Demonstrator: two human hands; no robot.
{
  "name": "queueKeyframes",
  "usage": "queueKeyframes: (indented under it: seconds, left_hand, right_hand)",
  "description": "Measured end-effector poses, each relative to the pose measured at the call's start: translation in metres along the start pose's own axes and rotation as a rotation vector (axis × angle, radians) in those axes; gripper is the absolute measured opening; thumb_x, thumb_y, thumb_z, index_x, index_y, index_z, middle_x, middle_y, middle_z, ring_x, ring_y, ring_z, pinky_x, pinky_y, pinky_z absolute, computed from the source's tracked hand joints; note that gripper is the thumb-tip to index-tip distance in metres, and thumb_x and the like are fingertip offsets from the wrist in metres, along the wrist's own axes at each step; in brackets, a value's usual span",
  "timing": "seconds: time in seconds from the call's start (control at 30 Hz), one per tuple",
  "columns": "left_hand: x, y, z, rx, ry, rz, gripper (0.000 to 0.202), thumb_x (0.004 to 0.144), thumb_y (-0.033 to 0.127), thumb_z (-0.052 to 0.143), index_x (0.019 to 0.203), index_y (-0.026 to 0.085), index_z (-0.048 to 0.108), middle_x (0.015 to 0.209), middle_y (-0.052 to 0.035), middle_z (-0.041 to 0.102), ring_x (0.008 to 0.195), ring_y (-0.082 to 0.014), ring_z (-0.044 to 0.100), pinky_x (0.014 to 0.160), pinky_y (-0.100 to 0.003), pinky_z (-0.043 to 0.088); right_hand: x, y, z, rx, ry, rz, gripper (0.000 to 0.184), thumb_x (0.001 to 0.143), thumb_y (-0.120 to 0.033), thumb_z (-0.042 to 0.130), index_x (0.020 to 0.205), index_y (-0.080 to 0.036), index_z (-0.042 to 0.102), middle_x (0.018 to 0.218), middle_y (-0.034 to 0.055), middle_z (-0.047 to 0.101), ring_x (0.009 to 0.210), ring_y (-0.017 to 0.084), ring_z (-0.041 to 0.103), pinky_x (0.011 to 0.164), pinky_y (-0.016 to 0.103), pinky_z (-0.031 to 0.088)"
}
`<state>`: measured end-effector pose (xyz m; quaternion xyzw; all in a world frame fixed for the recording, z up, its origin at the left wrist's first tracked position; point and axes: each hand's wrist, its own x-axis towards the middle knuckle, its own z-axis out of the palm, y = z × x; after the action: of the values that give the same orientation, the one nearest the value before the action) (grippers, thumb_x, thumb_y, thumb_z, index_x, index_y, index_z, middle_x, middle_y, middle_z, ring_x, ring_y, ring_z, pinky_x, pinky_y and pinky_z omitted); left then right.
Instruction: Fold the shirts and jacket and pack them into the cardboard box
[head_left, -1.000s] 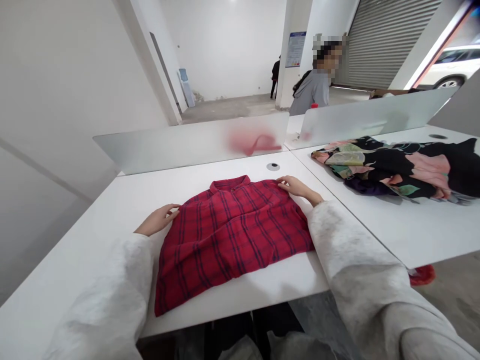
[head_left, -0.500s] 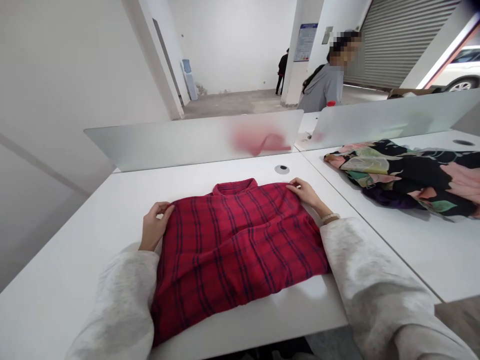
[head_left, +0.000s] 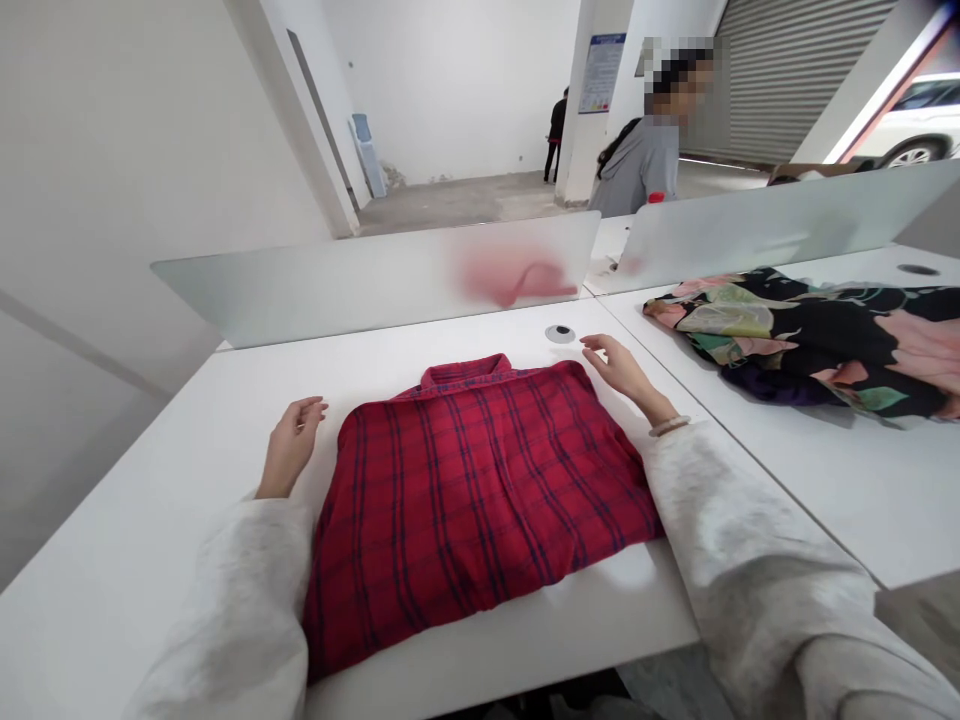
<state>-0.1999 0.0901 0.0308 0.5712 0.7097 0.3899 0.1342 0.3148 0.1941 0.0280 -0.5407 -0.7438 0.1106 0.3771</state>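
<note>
A red plaid shirt (head_left: 480,490) with dark blue lines lies folded on the white table (head_left: 150,520), its collar (head_left: 466,372) at the far edge. Just off its far left corner is my left hand (head_left: 291,440), open and holding nothing, fingers loosely bent. My right hand (head_left: 619,372) hovers by the far right corner, also open, with the fingertips apart from the cloth. The shirt's sleeves are not in sight.
Frosted dividers (head_left: 360,285) stand along the table's back. On the adjoining table at right lies a black floral garment (head_left: 817,345). A cable grommet (head_left: 560,333) sits near the divider. Beyond it is a person in grey (head_left: 645,165); another person (head_left: 555,135) stands farther back.
Both hands have let go of the shirt's far corners and moved outward. The cloth has settled flatter, with fewer creases across its middle.
</note>
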Motion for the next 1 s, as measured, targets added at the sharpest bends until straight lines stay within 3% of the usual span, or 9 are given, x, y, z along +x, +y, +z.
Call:
queueKeyframes:
  seconds: [0.07,0.17,0.27,0.33,0.47,0.7,0.77,0.87,1.0]
  left_hand:
    - [-0.012,0.029,-0.016,0.091,-0.153,0.080,0.048,0.081,0.054,0.041,0.108,0.018,0.057,0.111,-0.0110,0.066,0.102,-0.0236,0.061,0.090,-0.038,0.047]
    - [-0.045,0.082,-0.019,0.217,-0.572,0.350,0.043,0.090,0.049,0.037,0.119,0.024,0.056,0.122,-0.0051,0.062,0.112,-0.0217,0.057,0.098,-0.038,0.043]
    - [-0.074,0.114,0.014,0.279,-0.835,0.636,0.043,0.096,0.040,0.028,0.133,0.027,0.045,0.139,-0.0025,0.049,0.126,-0.0159,0.046,0.107,-0.033,0.036]
    - [-0.077,0.116,0.047,0.334,-0.912,0.833,0.046,0.098,0.034,0.024,0.138,0.020,0.040,0.146,-0.0067,0.039,0.135,-0.0158,0.033,0.112,-0.032,0.028]
    - [-0.038,0.092,0.099,0.497,-0.882,1.034,0.050,0.098,0.035,0.024,0.144,0.017,0.030,0.152,-0.0091,0.024,0.142,-0.0208,0.013,0.116,-0.043,0.013]
    - [0.042,0.064,0.116,0.725,-0.535,0.731,0.058,0.097,0.043,0.021,0.146,0.012,0.023,0.152,-0.0147,0.022,0.140,-0.0296,0.018,0.111,-0.052,0.019]
    - [0.047,0.073,0.115,0.738,-0.502,0.742,0.059,0.096,0.042,0.024,0.144,0.009,0.028,0.150,-0.0176,0.025,0.139,-0.0340,0.020,0.110,-0.056,0.018]
    - [0.035,0.109,0.117,0.730,-0.467,0.937,0.056,0.097,0.039,0.026,0.143,0.008,0.031,0.149,-0.0174,0.030,0.139,-0.0322,0.022,0.111,-0.053,0.014]
    - [-0.005,0.165,0.141,0.572,-0.699,1.310,0.050,0.098,0.033,0.022,0.144,0.015,0.029,0.149,-0.0096,0.033,0.139,-0.0202,0.025,0.114,-0.043,0.012]
  right_hand:
    - [0.000,-0.034,-0.023,0.025,-0.068,-0.085,0.031,0.089,-0.035,0.044,0.108,-0.016,0.059,0.108,0.0114,0.064,0.099,0.022,0.058,0.091,0.040,0.044]
    - [-0.017,-0.099,-0.043,0.104,-0.419,-0.296,0.036,0.093,-0.035,0.041,0.121,-0.018,0.056,0.117,0.0091,0.062,0.104,0.018,0.059,0.094,0.035,0.044]
    - [-0.051,-0.149,-0.024,0.174,-0.728,-0.609,0.040,0.091,-0.036,0.047,0.128,-0.022,0.053,0.131,0.0059,0.055,0.121,0.018,0.049,0.102,0.034,0.038]
    - [-0.074,-0.162,0.005,0.188,-0.778,-0.708,0.040,0.090,-0.038,0.050,0.129,-0.028,0.053,0.136,0.0021,0.051,0.129,0.019,0.042,0.107,0.037,0.033]
    - [-0.104,-0.154,0.055,0.113,-0.813,-0.760,0.042,0.090,-0.040,0.050,0.132,-0.033,0.049,0.144,0.0005,0.042,0.138,0.021,0.026,0.114,0.046,0.017]
    - [-0.110,-0.137,0.069,-0.007,-0.762,-0.926,0.056,0.092,-0.043,0.046,0.140,-0.016,0.040,0.148,0.0152,0.032,0.141,0.030,0.011,0.113,0.054,0.011]
    - [-0.110,-0.138,0.070,-0.039,-0.755,-0.935,0.054,0.094,-0.043,0.041,0.140,-0.015,0.040,0.148,0.0147,0.032,0.141,0.030,0.013,0.113,0.052,0.013]
    - [-0.110,-0.140,0.070,-0.059,-0.751,-0.938,0.053,0.096,-0.045,0.034,0.140,-0.017,0.040,0.148,0.0134,0.033,0.141,0.029,0.016,0.112,0.052,0.016]
    - [-0.110,-0.140,0.069,-0.057,-0.724,-0.961,0.054,0.096,-0.047,0.033,0.139,-0.016,0.041,0.147,0.0142,0.034,0.140,0.030,0.017,0.112,0.052,0.016]
